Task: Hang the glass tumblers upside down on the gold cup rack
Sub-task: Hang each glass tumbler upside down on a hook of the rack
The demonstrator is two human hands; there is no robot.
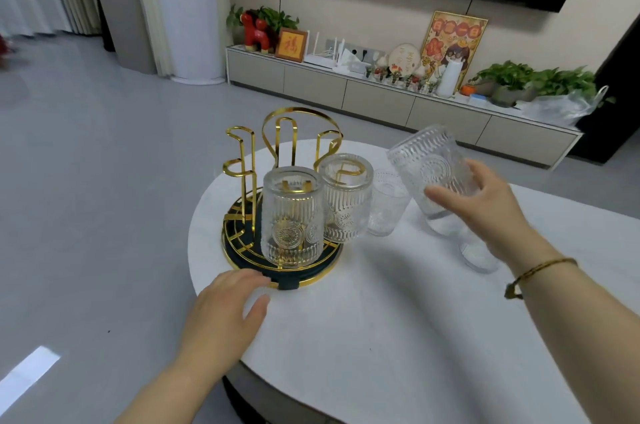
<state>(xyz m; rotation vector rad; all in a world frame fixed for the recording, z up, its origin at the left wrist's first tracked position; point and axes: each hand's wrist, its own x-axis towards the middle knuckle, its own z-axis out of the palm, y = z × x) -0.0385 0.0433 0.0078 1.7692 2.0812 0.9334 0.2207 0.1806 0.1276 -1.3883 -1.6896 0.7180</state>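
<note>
The right hand (474,195) clasps a tilted tumbler (433,170) round its ribbed wall, probably slippery, rigid and breakable, while the left hand (228,305) rests open-fingered by the rack (277,271).

A single head-worn, wide-angle view looks forward and down from close above the white tabletop (398,319), facing a far TV wall (346,18), both forearms reaching in from below.
</note>
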